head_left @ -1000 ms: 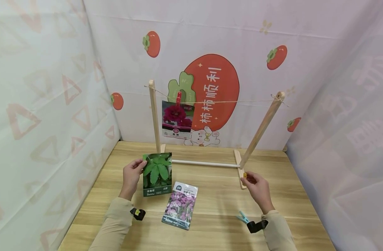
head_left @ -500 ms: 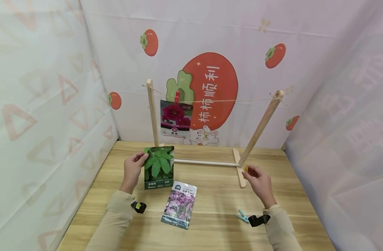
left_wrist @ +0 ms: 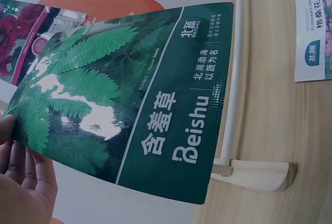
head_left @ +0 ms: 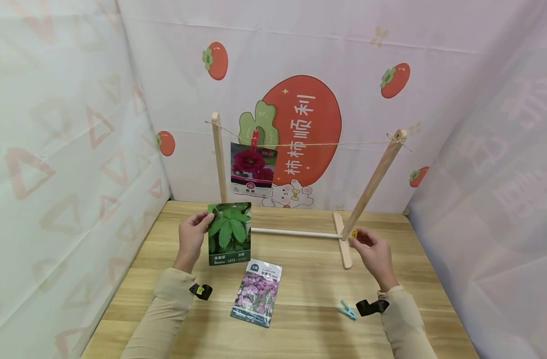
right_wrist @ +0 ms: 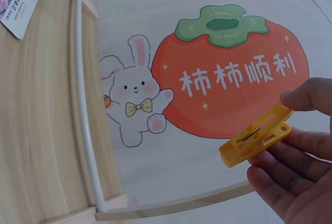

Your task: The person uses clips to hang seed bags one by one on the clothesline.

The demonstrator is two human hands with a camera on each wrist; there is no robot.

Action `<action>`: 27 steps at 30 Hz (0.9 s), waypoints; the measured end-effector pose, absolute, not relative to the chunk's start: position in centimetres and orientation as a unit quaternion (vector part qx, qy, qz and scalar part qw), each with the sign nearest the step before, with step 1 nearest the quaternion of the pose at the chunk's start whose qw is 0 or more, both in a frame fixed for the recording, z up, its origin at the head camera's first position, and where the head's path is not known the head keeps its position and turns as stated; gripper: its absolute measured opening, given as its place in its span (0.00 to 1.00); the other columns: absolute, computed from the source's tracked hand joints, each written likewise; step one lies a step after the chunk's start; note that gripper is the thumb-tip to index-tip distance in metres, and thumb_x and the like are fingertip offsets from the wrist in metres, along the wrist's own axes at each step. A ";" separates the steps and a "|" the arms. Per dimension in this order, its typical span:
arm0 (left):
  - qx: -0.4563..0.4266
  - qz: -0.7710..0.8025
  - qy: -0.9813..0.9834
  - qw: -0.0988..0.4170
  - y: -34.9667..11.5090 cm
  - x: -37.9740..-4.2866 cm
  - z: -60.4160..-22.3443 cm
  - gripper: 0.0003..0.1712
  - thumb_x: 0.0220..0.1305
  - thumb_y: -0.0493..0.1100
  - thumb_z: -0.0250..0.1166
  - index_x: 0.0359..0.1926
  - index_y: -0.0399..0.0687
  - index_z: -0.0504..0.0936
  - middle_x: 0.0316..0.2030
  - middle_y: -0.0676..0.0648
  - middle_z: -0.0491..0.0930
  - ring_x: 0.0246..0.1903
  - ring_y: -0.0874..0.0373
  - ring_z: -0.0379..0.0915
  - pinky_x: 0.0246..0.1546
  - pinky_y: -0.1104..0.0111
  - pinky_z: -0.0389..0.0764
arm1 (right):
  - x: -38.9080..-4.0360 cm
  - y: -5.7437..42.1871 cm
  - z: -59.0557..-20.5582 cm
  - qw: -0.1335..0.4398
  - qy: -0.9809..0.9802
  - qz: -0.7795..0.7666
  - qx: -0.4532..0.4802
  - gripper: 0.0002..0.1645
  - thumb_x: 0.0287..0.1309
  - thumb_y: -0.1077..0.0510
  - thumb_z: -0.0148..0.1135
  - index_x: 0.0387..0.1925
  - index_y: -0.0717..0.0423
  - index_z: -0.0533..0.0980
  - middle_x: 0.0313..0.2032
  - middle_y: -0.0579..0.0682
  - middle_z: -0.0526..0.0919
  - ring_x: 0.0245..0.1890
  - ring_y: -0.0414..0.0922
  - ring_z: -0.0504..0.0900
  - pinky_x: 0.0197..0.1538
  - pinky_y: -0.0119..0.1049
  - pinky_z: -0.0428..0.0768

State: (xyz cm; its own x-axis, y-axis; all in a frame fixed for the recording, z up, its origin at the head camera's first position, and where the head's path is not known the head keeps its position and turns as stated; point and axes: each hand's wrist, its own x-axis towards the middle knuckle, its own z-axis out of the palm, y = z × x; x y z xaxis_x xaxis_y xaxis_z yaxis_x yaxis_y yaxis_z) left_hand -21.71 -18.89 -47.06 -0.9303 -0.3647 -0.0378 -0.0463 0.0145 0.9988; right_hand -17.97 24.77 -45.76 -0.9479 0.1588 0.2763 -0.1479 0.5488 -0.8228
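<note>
My left hand pinches the upper left edge of a green seed packet with a fern-like leaf picture, held up above the table. In the left wrist view the packet's printed front faces the camera. A yellow clothespin sits between the thumb and fingers of my right hand, beside the right post of a wooden stand. On the stand's string hangs a dark-pink flower seed packet, clipped by a red clothespin. A pink-flower seed packet lies on the table between my arms.
A light blue clothespin lies near my right wrist. The stand has a left post, a right post, a wooden foot and a white bar low across. A printed cloth rises behind.
The green seed packet has risen and moved slightly right in my left hand. My right hand, with the yellow clothespin, has also moved up and slightly right.
</note>
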 end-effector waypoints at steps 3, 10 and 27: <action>0.141 -0.690 -0.700 0.116 -18.7 -21.7 -46.6 0.22 0.64 0.44 0.66 0.53 0.33 0.79 0.34 0.60 0.79 0.33 0.70 0.77 0.34 0.79 0.80 | -18.1 24.7 -45.4 0.169 -0.863 0.476 0.000 0.16 0.56 0.66 0.67 0.46 0.71 0.80 0.40 0.68 0.84 0.31 0.20 0.73 0.35 0.13 0.74; 0.130 -0.699 -0.693 0.120 -18.3 -21.9 -45.8 0.21 0.64 0.44 0.67 0.52 0.33 0.79 0.33 0.61 0.79 0.33 0.71 0.77 0.34 0.79 0.80 | -18.3 24.6 -44.7 0.174 -0.863 0.474 0.002 0.15 0.57 0.66 0.66 0.46 0.70 0.79 0.40 0.67 0.84 0.30 0.19 0.73 0.35 0.13 0.73; 0.089 -0.716 -0.680 0.126 -16.7 -22.2 -44.2 0.19 0.63 0.41 0.68 0.49 0.31 0.80 0.31 0.64 0.81 0.33 0.70 0.78 0.35 0.79 0.81 | -18.8 24.9 -42.8 0.217 -0.843 0.492 0.031 0.15 0.56 0.68 0.66 0.45 0.72 0.80 0.40 0.68 0.83 0.32 0.19 0.73 0.38 0.10 0.74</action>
State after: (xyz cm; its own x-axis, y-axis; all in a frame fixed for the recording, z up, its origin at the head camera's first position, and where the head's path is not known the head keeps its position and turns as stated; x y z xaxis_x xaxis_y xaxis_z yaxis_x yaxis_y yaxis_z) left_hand -22.25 -16.74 -44.16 -0.9522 -0.3023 0.0444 0.0598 -0.0420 0.9973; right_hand -18.82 24.89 -42.85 -0.9036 0.1621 0.3965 -0.2653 0.5147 -0.8153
